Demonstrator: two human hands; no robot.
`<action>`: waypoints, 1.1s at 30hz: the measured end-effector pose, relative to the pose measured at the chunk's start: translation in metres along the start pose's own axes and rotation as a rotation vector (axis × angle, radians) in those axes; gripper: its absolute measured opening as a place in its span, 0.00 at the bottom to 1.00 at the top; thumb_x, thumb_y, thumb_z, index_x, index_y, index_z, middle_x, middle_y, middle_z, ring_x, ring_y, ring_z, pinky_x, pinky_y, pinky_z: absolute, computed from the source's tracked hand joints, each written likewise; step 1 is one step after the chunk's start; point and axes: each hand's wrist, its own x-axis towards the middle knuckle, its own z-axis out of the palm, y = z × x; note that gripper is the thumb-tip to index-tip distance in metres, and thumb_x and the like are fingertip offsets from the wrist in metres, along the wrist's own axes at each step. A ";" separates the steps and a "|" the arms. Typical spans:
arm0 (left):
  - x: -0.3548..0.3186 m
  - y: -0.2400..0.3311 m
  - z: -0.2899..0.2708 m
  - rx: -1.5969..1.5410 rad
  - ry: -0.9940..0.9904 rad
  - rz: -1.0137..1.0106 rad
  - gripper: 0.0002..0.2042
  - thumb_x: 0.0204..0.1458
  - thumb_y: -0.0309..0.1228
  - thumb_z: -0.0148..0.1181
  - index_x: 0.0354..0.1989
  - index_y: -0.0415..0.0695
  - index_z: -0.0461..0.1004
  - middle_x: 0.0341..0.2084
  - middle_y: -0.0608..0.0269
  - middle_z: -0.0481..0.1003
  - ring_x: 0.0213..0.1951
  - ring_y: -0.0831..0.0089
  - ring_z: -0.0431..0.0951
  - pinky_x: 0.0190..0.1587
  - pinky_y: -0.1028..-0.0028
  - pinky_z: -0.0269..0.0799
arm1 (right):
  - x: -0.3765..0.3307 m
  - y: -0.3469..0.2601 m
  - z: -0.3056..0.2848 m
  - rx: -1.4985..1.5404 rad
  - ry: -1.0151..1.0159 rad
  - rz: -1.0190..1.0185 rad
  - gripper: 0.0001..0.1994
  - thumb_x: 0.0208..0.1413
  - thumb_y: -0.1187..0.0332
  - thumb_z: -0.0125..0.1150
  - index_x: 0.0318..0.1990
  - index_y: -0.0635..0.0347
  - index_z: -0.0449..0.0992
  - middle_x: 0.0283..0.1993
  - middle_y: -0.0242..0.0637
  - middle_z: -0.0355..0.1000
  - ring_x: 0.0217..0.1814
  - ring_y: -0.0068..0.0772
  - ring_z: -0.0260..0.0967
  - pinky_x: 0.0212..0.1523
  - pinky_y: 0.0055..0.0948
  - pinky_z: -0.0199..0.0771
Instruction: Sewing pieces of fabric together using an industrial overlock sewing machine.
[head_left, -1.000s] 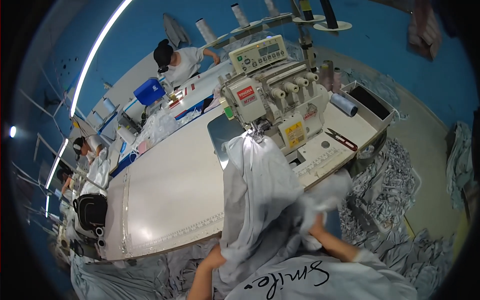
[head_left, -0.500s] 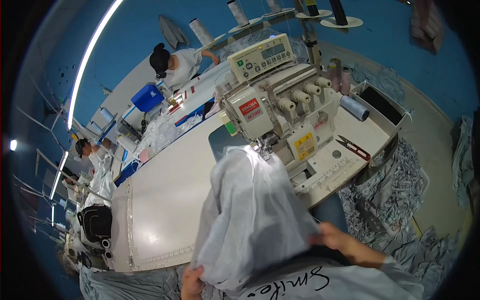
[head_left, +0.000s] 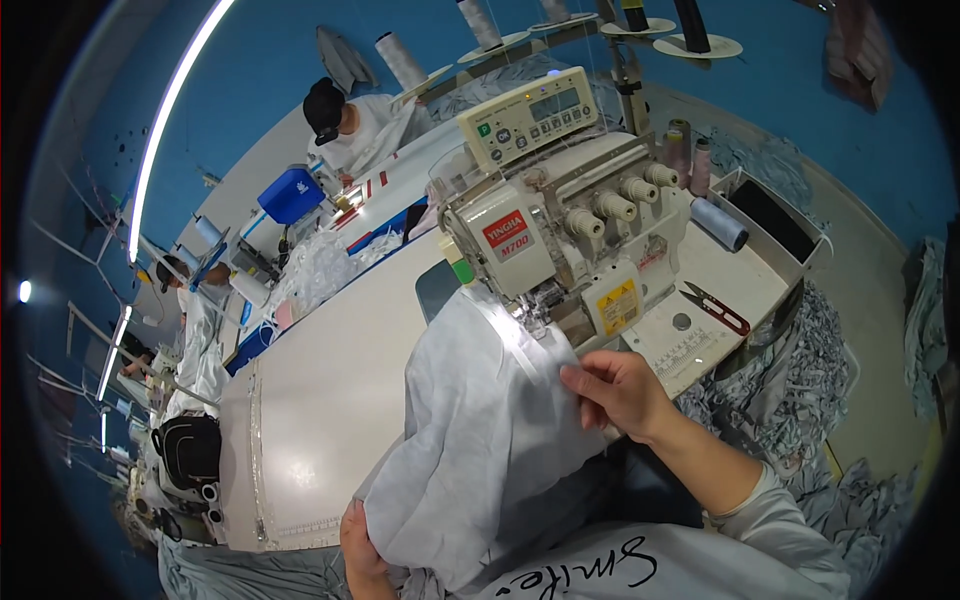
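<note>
The left hand [head_left: 362,545] sits low at the worktop's [head_left: 320,420] near edge, its fingers hidden under the pale grey fabric [head_left: 480,430] bunched over them; how tightly they close cannot be told. Up and to the right, the right hand [head_left: 615,390] reaches in with wrist bent, fingers [head_left: 585,378] curled and pinching the fabric's edge. Just beyond those fingers stands the sewing machine [head_left: 560,225], the fabric running under its needle. Red-handled snips [head_left: 715,307] lie farther right.

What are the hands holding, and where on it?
Both hold the grey cloth: the right hand pinches its right edge near the sewing machine, the left hand grips its lower end.
</note>
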 end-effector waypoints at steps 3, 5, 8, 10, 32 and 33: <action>0.004 0.000 -0.009 0.013 0.008 -0.007 0.22 0.63 0.38 0.40 0.56 0.32 0.60 0.49 0.48 0.71 0.49 0.60 0.74 0.50 0.63 0.71 | 0.004 0.004 -0.002 0.094 -0.015 -0.035 0.11 0.55 0.63 0.62 0.31 0.63 0.73 0.18 0.30 0.68 0.17 0.17 0.67 0.17 0.17 0.65; 0.009 0.004 -0.010 0.001 -0.009 -0.025 0.22 0.63 0.39 0.40 0.56 0.32 0.60 0.49 0.48 0.71 0.48 0.60 0.74 0.50 0.63 0.72 | 0.004 0.006 -0.001 0.126 -0.016 -0.065 0.11 0.55 0.64 0.62 0.30 0.63 0.73 0.19 0.30 0.69 0.18 0.18 0.67 0.17 0.17 0.65; 0.018 0.012 -0.004 -0.016 -0.004 -0.041 0.22 0.62 0.39 0.41 0.56 0.32 0.61 0.49 0.48 0.71 0.48 0.60 0.75 0.49 0.64 0.72 | 0.006 0.005 -0.002 0.154 -0.022 -0.079 0.11 0.54 0.65 0.62 0.30 0.64 0.73 0.19 0.30 0.69 0.18 0.18 0.68 0.18 0.17 0.66; 0.024 0.022 0.007 0.002 -0.003 -0.021 0.22 0.62 0.40 0.42 0.56 0.32 0.61 0.49 0.48 0.71 0.48 0.60 0.75 0.50 0.64 0.72 | 0.006 0.000 -0.002 0.161 -0.058 -0.086 0.10 0.54 0.66 0.62 0.30 0.64 0.73 0.20 0.31 0.70 0.18 0.18 0.68 0.18 0.17 0.67; 0.120 0.167 0.090 -0.024 0.029 0.243 0.16 0.60 0.39 0.47 0.45 0.39 0.71 0.40 0.57 0.76 0.41 0.68 0.77 0.47 0.69 0.73 | 0.010 -0.001 -0.004 0.071 -0.075 -0.076 0.10 0.54 0.66 0.62 0.27 0.63 0.71 0.20 0.31 0.71 0.18 0.18 0.69 0.19 0.18 0.68; 0.129 0.172 0.095 -0.025 -0.029 0.234 0.16 0.60 0.40 0.47 0.44 0.39 0.71 0.39 0.57 0.76 0.40 0.68 0.77 0.47 0.69 0.73 | 0.010 0.000 -0.005 0.070 -0.074 -0.073 0.11 0.54 0.66 0.62 0.28 0.63 0.71 0.20 0.31 0.71 0.19 0.18 0.69 0.19 0.18 0.68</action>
